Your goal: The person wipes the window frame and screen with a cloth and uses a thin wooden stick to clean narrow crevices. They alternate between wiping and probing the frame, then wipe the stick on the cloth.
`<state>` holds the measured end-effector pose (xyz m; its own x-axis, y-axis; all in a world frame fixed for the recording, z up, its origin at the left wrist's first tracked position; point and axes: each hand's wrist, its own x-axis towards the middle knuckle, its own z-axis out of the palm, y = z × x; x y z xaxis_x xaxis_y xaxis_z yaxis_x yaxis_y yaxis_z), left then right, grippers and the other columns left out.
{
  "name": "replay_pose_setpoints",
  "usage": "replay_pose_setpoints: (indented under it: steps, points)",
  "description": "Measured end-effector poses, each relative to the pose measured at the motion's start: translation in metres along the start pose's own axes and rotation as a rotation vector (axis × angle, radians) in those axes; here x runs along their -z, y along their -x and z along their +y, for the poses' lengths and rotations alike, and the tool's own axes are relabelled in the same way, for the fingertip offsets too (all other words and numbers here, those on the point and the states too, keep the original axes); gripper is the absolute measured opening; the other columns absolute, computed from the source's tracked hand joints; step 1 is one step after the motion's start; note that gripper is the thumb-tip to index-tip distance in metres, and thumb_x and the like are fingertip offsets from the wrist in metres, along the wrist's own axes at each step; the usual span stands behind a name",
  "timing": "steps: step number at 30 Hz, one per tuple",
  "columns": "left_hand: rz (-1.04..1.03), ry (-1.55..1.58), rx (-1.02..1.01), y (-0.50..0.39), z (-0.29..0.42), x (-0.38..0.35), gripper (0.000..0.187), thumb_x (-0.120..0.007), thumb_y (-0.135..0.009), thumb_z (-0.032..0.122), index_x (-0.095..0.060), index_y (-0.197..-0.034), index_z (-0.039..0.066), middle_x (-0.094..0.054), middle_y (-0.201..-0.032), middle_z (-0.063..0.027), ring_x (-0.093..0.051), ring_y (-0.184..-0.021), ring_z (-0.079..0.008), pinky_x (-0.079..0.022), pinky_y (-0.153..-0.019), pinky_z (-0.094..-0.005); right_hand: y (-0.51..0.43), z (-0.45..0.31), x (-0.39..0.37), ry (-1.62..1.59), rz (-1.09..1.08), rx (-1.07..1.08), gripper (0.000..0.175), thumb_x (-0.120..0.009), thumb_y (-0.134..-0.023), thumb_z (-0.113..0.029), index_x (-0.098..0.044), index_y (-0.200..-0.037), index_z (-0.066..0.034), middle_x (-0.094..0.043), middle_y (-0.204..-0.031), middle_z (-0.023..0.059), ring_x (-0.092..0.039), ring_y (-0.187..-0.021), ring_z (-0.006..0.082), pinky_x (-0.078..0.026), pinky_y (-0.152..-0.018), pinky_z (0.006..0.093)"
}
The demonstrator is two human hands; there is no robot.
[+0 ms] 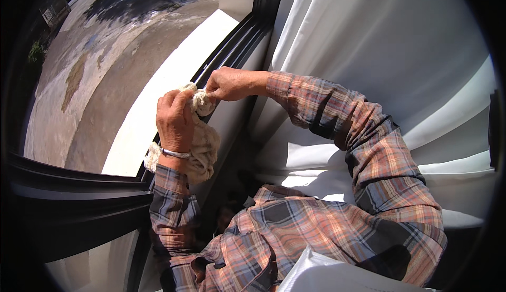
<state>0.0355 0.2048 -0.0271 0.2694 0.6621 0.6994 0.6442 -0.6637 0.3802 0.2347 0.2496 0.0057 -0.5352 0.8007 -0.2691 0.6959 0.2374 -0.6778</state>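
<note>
A cream textured cloth [205,146] hangs bunched over the dark window track [229,47], its lower folds dropping on the inner side of the sill. My left hand [174,118], with a light band at the wrist, grips the upper part of this cloth. Close beside it, my right hand [227,83] pinches a twisted end of the same cloth against the track, fingers closed. Another bit of cloth shows to the left of my left wrist. What lies under both hands is hidden.
White curtains [375,35] hang to the right. A dark window frame [79,201] crosses the lower left. Outside are a bright white ledge [158,98] and a concrete yard [106,82]. Near my chest, a white sheet-like object [336,274] enters from the bottom edge.
</note>
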Motion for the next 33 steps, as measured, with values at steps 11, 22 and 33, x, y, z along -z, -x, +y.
replay_pose_setpoints:
  steps: [11,22,33]
  points:
    - [0.255,0.414,-0.075,-0.094,0.031,0.006,0.033,-0.045,-0.083,-0.014,-0.071,-0.097,0.001,-0.068,-0.106,-0.0111,-0.066,-0.096,-0.0208,-0.052,-0.084,-0.0307,0.04,-0.034,-0.027,-1.028,0.747,0.199,0.02,-0.052,-0.103,-0.02,-0.062,-0.106,-0.0025,-0.051,-0.071,-0.0064,-0.039,-0.054,0.0001,-0.032,-0.046,0.0159]
    - [0.196,-0.176,-0.576,-0.152,0.014,0.012,0.029,-0.07,-0.073,-0.001,-0.068,-0.101,0.008,-0.062,-0.109,-0.0093,-0.058,-0.105,-0.0282,-0.05,-0.091,-0.0397,0.048,-0.051,-0.007,-1.11,1.033,0.246,0.023,-0.055,-0.1,-0.017,-0.048,-0.118,-0.0042,-0.054,-0.077,-0.0003,-0.038,-0.052,0.0025,-0.031,-0.044,0.0174]
    - [-0.1,-0.215,-0.43,-0.131,0.026,-0.035,0.031,-0.066,-0.083,0.005,-0.061,-0.113,0.011,-0.061,-0.102,-0.009,-0.063,-0.097,-0.0261,-0.058,-0.072,-0.0356,0.054,-0.029,-0.002,-1.419,1.039,0.047,0.049,-0.056,-0.097,-0.01,-0.035,-0.14,-0.0059,-0.056,-0.075,0.0002,-0.041,-0.05,0.0026,-0.031,-0.042,0.0173]
